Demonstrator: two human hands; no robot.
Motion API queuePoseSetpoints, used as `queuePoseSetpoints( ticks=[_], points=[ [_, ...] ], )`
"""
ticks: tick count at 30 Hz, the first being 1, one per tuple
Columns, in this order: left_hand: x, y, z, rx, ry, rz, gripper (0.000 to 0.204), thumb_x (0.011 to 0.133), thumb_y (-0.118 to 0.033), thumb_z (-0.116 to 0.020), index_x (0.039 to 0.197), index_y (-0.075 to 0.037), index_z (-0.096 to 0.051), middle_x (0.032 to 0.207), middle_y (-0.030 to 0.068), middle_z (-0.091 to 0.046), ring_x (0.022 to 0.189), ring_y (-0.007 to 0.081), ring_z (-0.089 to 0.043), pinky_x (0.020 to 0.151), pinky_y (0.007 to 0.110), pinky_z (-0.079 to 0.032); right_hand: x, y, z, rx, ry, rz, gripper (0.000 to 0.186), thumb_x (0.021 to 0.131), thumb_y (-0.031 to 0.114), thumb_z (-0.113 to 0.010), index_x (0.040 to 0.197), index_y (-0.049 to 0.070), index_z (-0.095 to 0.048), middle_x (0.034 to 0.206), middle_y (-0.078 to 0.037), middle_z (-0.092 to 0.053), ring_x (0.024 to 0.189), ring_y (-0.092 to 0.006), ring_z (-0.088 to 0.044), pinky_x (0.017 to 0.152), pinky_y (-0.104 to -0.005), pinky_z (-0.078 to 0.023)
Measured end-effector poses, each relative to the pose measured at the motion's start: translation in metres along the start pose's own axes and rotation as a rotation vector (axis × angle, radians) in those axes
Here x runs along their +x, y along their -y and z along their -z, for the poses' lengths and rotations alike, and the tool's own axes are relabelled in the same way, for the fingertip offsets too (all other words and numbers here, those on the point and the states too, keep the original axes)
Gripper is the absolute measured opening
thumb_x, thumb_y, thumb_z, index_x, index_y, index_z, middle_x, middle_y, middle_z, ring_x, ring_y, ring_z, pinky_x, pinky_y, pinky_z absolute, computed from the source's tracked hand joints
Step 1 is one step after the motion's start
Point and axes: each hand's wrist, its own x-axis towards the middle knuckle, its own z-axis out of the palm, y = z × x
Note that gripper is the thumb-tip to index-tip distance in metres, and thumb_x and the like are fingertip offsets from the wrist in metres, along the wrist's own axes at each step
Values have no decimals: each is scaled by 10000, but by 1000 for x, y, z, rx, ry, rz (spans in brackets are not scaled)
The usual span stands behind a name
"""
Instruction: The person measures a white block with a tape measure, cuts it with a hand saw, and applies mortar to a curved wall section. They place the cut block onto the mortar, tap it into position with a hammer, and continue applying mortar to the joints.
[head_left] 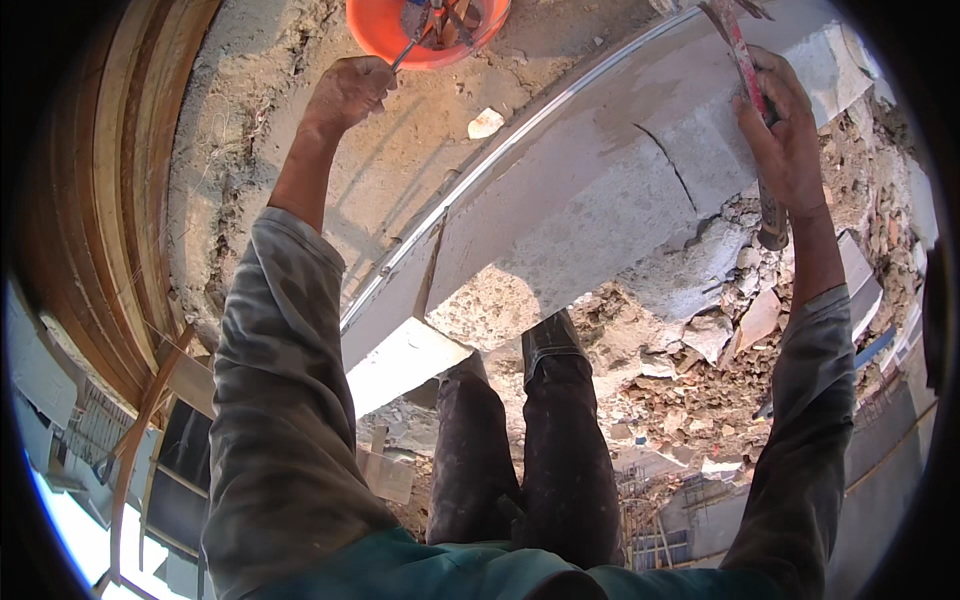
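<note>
The right hand (pixel 785 135) is wrapped around a red-handled hammer (pixel 750 95) over the cracked concrete slab (pixel 600 190). The left hand (pixel 348 90) pinches a thin metal tool (pixel 410 48) at the orange bucket's (pixel 375 30) rim. A blow near the crack could drop a loose chunk onto the boot (pixel 548 340) at the slab's lower edge.

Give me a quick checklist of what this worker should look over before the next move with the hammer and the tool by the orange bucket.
1. Hammer gripped firmly: ok, the right hand is wrapped round its handle.
2. Metal tool held securely: ok, the left hand is closed on its end at the rim of the orange bucket.
3. Concrete slab sound: not ok, a crack runs across it.
4. Footing: not ok, the boot stands among loose rubble.
5. Hand protection: not ok, both hands are bare.
6. Hammer head condition: cannot tell, it is cut off at the picture's edge.
</note>
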Motion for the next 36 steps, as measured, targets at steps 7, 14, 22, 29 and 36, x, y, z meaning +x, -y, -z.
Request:
queuePoseSetpoints(
  ticks=[7,14,22,29,36],
  points=[
    [-285,-76,-67,-848,45,-146,179,875,23,-541,986,-14,-676,699,-13,-567,622,60,-538,558,224,-437,-110,153,-81,617,-180,-463,124,932,73,-603,1045,23,-602,720,11,-584,593,-45,-519,526,-198,-414],
    [-419,-45,-121,-797,156,-254,121,864,8,-545,942,17,-637,722,7,-607,667,75,-583,623,239,-484,-245,316,-152,869,-126,-732,162,941,141,-650,999,-9,-626,705,-54,-618,512,-78,-525,449,-227,-414],
    [-435,29,-136,-839,-358,-136,72,841,-45,-590,883,-15,-641,752,39,-651,649,93,-588,647,270,-492,-259,329,-178,730,-351,-685,163,920,160,-687,945,9,-631,749,-54,-664,509,-79,-538,469,-222,-427],
    [-384,50,-143,-592,-547,-230,62,810,-37,-666,871,-41,-655,836,40,-672,789,138,-626,774,293,-499,-179,191,-173,326,-393,-608,155,910,185,-698,935,36,-667,740,-14,-655,559,-58,-527,500,-226,-424],
    [-308,38,-138,-517,-516,-550,71,833,-11,-664,886,-55,-683,871,31,-692,910,139,-611,859,297,-470,-171,150,-175,288,-497,-516,243,929,167,-653,1117,15,-638,758,-6,-609,580,-81,-519,543,-240,-452]
  ],
)
